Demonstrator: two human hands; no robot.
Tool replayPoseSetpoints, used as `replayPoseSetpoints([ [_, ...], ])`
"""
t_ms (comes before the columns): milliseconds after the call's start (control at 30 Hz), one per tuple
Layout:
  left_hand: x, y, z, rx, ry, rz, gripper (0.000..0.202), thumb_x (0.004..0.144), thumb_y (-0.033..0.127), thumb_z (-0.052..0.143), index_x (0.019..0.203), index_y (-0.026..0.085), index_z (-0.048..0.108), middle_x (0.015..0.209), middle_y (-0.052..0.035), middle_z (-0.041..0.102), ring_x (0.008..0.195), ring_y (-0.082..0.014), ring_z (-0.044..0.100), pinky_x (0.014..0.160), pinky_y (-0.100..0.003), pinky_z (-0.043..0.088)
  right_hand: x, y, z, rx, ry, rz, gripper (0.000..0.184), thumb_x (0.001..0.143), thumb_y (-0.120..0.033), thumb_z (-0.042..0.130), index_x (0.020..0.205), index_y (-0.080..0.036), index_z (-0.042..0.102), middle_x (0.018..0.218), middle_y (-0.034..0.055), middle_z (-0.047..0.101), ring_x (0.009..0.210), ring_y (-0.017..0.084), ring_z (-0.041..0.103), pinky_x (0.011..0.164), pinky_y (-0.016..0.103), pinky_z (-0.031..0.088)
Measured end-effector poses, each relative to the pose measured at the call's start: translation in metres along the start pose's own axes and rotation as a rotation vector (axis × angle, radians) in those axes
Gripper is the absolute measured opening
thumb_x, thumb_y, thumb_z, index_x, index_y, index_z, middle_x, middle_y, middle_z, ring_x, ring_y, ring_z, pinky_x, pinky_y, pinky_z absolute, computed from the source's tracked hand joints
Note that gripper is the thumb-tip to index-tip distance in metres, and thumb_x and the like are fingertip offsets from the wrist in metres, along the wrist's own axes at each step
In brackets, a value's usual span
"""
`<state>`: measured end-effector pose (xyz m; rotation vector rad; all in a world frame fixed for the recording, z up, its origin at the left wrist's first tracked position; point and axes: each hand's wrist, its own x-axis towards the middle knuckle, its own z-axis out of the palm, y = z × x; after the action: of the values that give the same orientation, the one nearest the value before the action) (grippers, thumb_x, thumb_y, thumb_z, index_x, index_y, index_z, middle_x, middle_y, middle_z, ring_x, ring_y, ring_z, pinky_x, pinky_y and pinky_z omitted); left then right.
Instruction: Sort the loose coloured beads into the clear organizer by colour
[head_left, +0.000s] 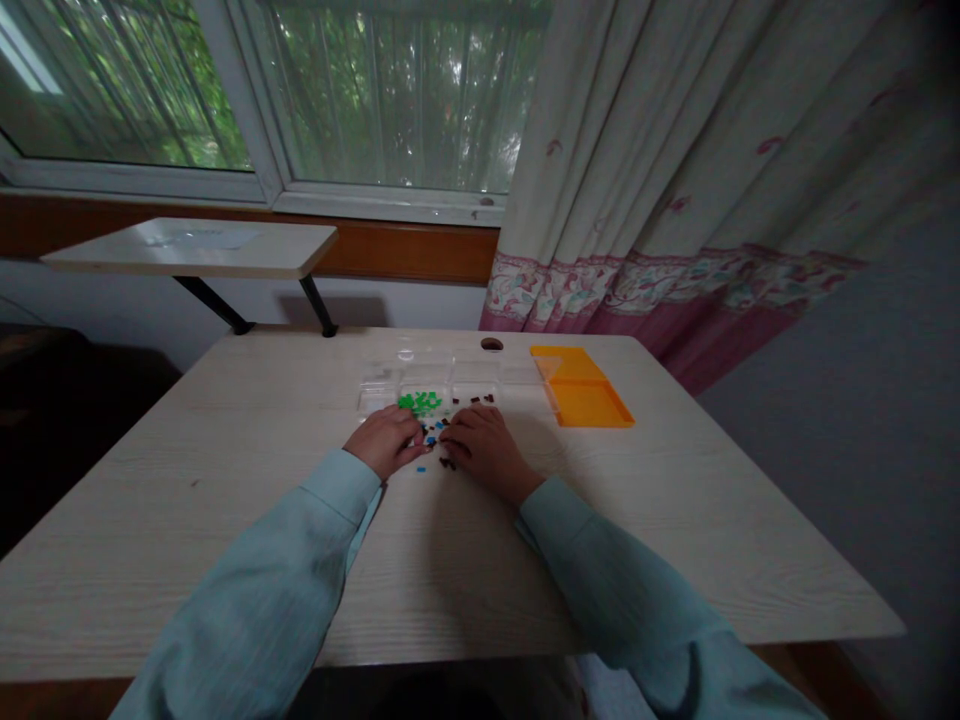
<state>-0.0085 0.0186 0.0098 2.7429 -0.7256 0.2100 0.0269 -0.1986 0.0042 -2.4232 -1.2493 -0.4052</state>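
Observation:
Both of my hands rest on a pale wooden table (pixel 225 470), over a small heap of loose blue and dark brown pieces (pixel 436 447). My left hand (pixel 388 440) lies knuckles up with its fingers curled toward the heap. My right hand (pixel 484 447) lies beside it, fingers bent down onto the pieces. What the fingertips hold is hidden. Just beyond the hands stands a clear plastic compartment box (pixel 390 380). One of its cells holds several bright green pieces (pixel 421 402), and another holds a few dark brown pieces (pixel 481 399).
An orange lid (pixel 581 388) lies open to the right of the clear box. A round cable hole (pixel 492 344) sits near the table's far edge. Behind stand a small white side table (pixel 187 248), a window and a patterned curtain (pixel 675 170).

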Motion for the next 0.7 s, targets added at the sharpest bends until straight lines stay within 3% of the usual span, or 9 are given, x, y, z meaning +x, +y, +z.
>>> replayPoseSetpoints([
  [167, -0.001, -0.002, -0.001, -0.049, 0.028, 0.021, 0.029, 0.086, 0.043, 0.054, 0.076, 0.017, 0.060, 0.081, -0.0062, 0.056, 0.083, -0.0191, 0.052, 0.077, -0.031, 0.041, -0.002, 0.005, -0.003, 0.004, 0.079, 0.021, 0.011, 0.085, -0.027, 0.062, 0.091, -0.023, 0.070, 0.091, 0.0033, 0.065, 0.094, 0.020, 0.050, 0.087, 0.035, 0.032],
  [300, -0.004, -0.006, -0.004, -0.098, 0.003, 0.050, 0.033, 0.076, 0.051, 0.064, 0.080, 0.019, 0.061, 0.083, -0.0056, 0.056, 0.084, -0.0198, 0.052, 0.078, -0.031, 0.041, -0.001, 0.011, -0.007, 0.014, 0.183, 0.116, 0.010, 0.085, -0.031, 0.063, 0.089, -0.024, 0.070, 0.089, 0.0020, 0.066, 0.090, 0.019, 0.052, 0.083, 0.035, 0.032],
  [500, -0.004, -0.006, -0.004, -0.122, -0.002, 0.058, 0.016, 0.081, 0.034, 0.061, 0.079, 0.019, 0.062, 0.084, -0.0055, 0.056, 0.085, -0.0194, 0.052, 0.079, -0.031, 0.041, -0.002, 0.033, -0.012, -0.020, 0.384, 0.347, 0.016, 0.084, -0.038, 0.063, 0.082, -0.024, 0.068, 0.085, 0.0030, 0.064, 0.086, 0.021, 0.051, 0.079, 0.035, 0.033],
  [700, -0.001, -0.003, -0.003, -0.094, -0.003, 0.070, 0.017, 0.084, 0.032, 0.057, 0.077, 0.017, 0.061, 0.080, -0.0058, 0.057, 0.082, -0.0188, 0.052, 0.077, -0.031, 0.041, -0.006, 0.057, -0.007, -0.075, 0.561, 0.461, 0.022, 0.086, -0.040, 0.057, 0.082, -0.022, 0.067, 0.085, 0.0037, 0.062, 0.088, 0.022, 0.050, 0.084, 0.037, 0.033],
])
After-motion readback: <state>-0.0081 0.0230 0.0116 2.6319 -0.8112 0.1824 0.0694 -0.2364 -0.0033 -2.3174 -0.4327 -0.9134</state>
